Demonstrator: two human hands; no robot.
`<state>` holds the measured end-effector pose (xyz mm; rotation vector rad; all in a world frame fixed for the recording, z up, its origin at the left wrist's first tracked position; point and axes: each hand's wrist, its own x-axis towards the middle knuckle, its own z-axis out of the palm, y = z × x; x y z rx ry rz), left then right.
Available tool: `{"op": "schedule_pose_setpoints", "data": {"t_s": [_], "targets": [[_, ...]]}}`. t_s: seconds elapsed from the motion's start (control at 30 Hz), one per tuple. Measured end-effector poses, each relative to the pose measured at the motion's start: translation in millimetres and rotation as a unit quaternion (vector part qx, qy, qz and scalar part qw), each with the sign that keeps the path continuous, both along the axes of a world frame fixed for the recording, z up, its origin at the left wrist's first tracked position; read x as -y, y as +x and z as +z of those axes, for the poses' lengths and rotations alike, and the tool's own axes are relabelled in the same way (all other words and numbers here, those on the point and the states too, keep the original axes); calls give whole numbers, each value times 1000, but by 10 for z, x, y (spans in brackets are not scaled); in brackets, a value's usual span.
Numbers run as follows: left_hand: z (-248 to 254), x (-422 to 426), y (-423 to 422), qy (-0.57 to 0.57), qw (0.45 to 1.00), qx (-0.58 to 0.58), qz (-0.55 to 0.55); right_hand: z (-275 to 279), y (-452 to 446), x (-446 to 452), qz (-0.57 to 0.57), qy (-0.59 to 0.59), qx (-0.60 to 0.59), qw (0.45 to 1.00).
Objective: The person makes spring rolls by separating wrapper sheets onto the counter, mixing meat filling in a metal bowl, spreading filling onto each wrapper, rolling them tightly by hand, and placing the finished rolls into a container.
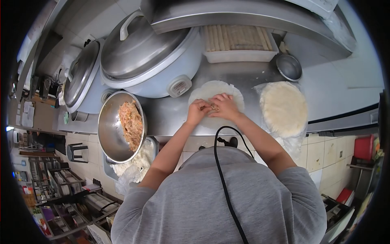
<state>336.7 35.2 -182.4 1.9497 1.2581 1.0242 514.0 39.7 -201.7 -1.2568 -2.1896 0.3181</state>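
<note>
A thin, round, pale wrapper [215, 86] lies flat on the steel counter in front of me. A small portion of minced filling [214, 108] rests on it between my hands. My left hand [198, 111] has its fingers drawn together at the filling's left side, apparently pinching some of it. Over the right side of the wrapper, my right hand [225, 105] lies with fingers stretched out, its thumb side by the filling. The fingers partly cover the filling. To the right, a stack of round wrappers [283, 109] sits on clear plastic.
On the left, a steel bowl [106, 140] holds orange-pink minced filling. Below it is a tub [109, 170] with pale contents. Large lidded cookers [142, 81] stand behind. A white tray [239, 57] of rolls is at the back, beside a small metal bowl [289, 67].
</note>
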Motion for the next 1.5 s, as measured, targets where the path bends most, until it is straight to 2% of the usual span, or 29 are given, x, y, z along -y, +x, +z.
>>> {"op": "schedule_pose_setpoints", "data": {"t_s": [0.07, 0.13, 0.23, 0.37, 0.47, 0.57, 0.63, 0.67, 0.77, 0.83, 0.9, 0.97, 1.13, 1.17, 1.27, 1.37, 1.5], "targets": [[-69, -24, 19, 22, 999, -30, -15, -160, -42, -63, 53, -51, 35, 997], [-68, -43, 41, -6, 999, -41, -1, -228, -23, -93, 48, -61, 46, 996], [-12, -71, 47, 14, 998, -67, -9, -133, 57, -57, 41, -56, 44, 997], [54, -50, 133, -45, 999, -3, 2, 106, 182, 41, 48, -33, 12, 998], [-36, -55, 182, 1, 999, -37, -27, -138, 205, -48, 50, -78, 21, 995], [-3, -52, 214, 25, 996, -77, -23, -174, 266, -81, 51, -50, 29, 997], [61, -38, 236, -53, 999, 4, -11, -51, 271, -21, 26, -16, 9, 1000], [71, -38, 254, -53, 999, 3, -12, 11, 265, 1, 1, 19, -12, 1000], [7, -24, 313, -57, 998, 18, -24, -84, 251, -17, 35, -36, 9, 999], [-8, -23, 360, -78, 997, 5, 7, -138, 291, -46, 37, -29, 15, 999], [37, -32, 368, -57, 998, -6, 2, -123, 319, -35, 41, -23, 20, 999], [103, -36, 387, -37, 999, -17, -4, 32, 355, 27, -8, 3, -16, 1000], [7, -64, 475, 12, 1000, -21, -19, -148, 457, -41, 20, -31, -15, 999], [-15, -82, 465, 12, 1000, -22, -19, -234, 468, -61, 26, -24, -10, 999], [10, -110, 457, 8, 999, -37, -29, -47, 537, -23, 18, -17, 1, 1000], [116, -94, 506, -40, 999, -10, -22, 68, 605, 7, 1, -21, -15, 1000], [68, -111, 580, -23, 998, -42, -44, -72, 656, -44, 27, -59, -7, 998]]}}
